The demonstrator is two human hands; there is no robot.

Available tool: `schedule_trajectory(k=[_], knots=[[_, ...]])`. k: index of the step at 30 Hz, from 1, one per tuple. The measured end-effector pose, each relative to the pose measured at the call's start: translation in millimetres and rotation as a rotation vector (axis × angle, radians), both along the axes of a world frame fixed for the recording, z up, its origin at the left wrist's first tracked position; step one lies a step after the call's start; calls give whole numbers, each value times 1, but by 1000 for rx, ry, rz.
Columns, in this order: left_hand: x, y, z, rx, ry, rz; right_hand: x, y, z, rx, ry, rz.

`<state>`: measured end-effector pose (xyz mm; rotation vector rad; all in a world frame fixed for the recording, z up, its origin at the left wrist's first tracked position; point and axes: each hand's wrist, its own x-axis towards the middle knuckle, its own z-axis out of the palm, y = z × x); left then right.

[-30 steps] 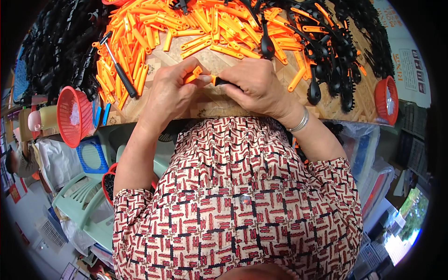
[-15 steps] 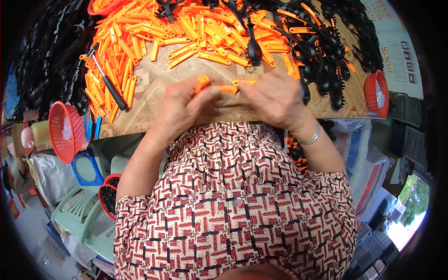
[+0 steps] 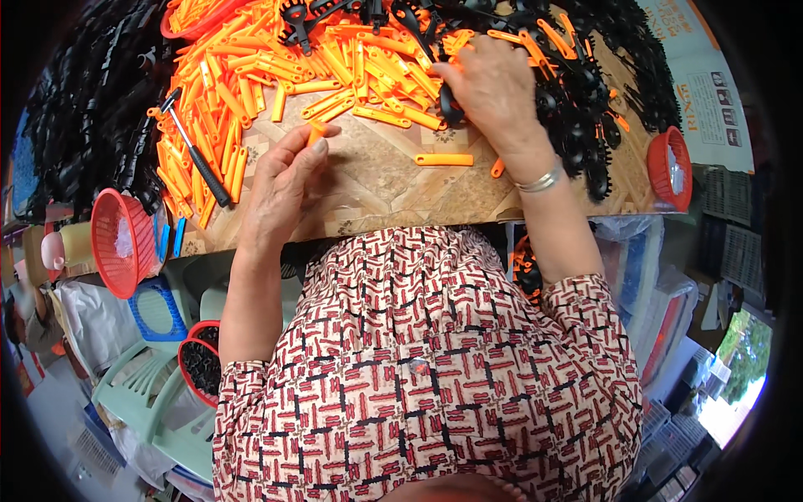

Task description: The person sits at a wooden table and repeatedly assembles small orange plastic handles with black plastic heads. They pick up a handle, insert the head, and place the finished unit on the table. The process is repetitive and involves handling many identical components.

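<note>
My left hand (image 3: 284, 174) is raised over the near part of the table, pinching an orange plastic handle piece (image 3: 317, 132) between thumb and fingers. Farther off to the right, my right hand (image 3: 495, 94) reaches over the edge of the pile of orange handle pieces (image 3: 335, 58). Its thumb is spread away from the fingers, beside a black plastic spoon (image 3: 449, 107); the fingertips are partly hidden. One loose orange handle piece (image 3: 444, 159) lies by itself on the table between my hands.
Black toothed utensil heads (image 3: 598, 125) heap on the right, and more black parts (image 3: 84, 109) on the left. A hammer (image 3: 196, 151) rests on the orange pieces. Red baskets (image 3: 104, 243) (image 3: 669, 167) stand at both table ends. A pale green chair (image 3: 134, 393) is lower left.
My hands have parted. The left moved left with an orange handle piece; the right moved away and up to the pile. A single orange handle piece now shows uncovered on the table.
</note>
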<state>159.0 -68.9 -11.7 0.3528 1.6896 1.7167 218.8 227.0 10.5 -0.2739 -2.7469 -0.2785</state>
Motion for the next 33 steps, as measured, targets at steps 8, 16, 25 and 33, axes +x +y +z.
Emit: schedule_trajectory(k=[8, 16, 25, 33], knots=[[12, 5, 4, -30, 4, 90, -9, -1, -25, -538, 249, 129], [11, 15, 8, -2, 798, 23, 19, -46, -7, -1636, 12, 289], [11, 12, 27, -219, 1112, -2, 32, -60, -6, -1254, -125, 422], [13, 12, 23, -223, 1128, -81, 32, -60, -8, -1147, -133, 549]])
